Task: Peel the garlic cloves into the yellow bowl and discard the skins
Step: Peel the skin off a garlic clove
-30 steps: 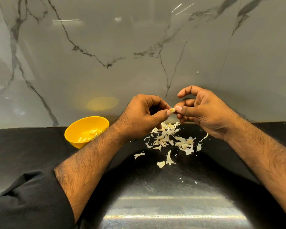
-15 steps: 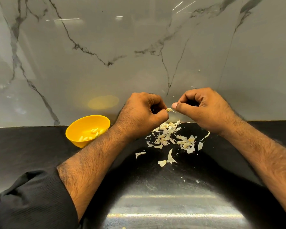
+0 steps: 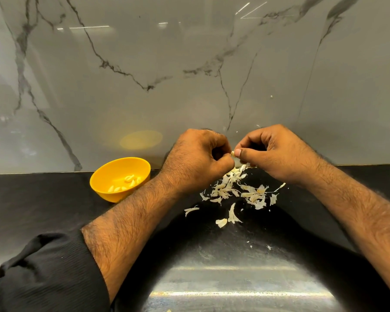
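Observation:
My left hand and my right hand meet above the black counter, fingers curled, both pinching one small pale garlic clove between thumbs and fingertips. Most of the clove is hidden by the fingers. Directly below the hands lies a heap of papery garlic skins, with a few loose flakes nearer me. The yellow bowl sits to the left of my left forearm, against the wall, with several peeled cloves inside.
The black counter ends at a grey marble-patterned wall right behind the hands. A bright reflection shines on the counter near the front edge. My black sleeve fills the lower left.
My right hand's fingers have curled in tighter over the clove, and both hands have drawn closer together. The bowl and skins lie as before.

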`<act>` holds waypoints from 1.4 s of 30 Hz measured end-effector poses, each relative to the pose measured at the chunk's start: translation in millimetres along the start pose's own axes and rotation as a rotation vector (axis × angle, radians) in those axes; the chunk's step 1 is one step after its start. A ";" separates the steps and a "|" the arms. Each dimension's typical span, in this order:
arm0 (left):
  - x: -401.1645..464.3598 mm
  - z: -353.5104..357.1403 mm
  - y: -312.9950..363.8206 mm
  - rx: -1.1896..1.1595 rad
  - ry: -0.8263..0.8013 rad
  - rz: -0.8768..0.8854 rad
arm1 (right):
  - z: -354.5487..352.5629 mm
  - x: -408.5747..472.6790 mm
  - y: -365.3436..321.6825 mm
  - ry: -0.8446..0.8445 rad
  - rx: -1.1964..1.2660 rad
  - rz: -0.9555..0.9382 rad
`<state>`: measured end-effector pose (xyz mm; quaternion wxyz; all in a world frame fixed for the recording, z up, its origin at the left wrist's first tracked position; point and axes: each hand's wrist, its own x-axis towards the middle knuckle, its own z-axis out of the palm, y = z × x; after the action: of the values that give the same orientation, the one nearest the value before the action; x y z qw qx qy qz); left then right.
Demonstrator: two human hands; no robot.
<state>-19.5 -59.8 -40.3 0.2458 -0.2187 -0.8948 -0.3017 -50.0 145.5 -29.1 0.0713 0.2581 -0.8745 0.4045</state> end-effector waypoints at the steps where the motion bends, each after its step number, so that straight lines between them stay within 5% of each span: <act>1: 0.0 0.1 0.3 -0.003 0.000 0.000 | -0.1 -0.1 0.4 -0.019 0.019 0.008; 17: 2.2 -4.4 -3.8 -0.186 0.010 -0.046 | -4.0 2.9 12.3 -0.129 0.326 0.097; 28: 2.6 -2.8 -5.0 -0.177 -0.005 -0.039 | -3.1 3.9 12.3 -0.147 0.217 0.090; 42: 5.1 -9.2 -14.7 -0.178 0.028 -0.193 | -9.9 3.4 10.9 -0.108 0.451 0.157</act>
<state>-28.6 -75.1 -37.3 0.2079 -0.1481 -0.8779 -0.4052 -59.3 157.3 -28.7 -0.0668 0.2201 -0.7818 0.5795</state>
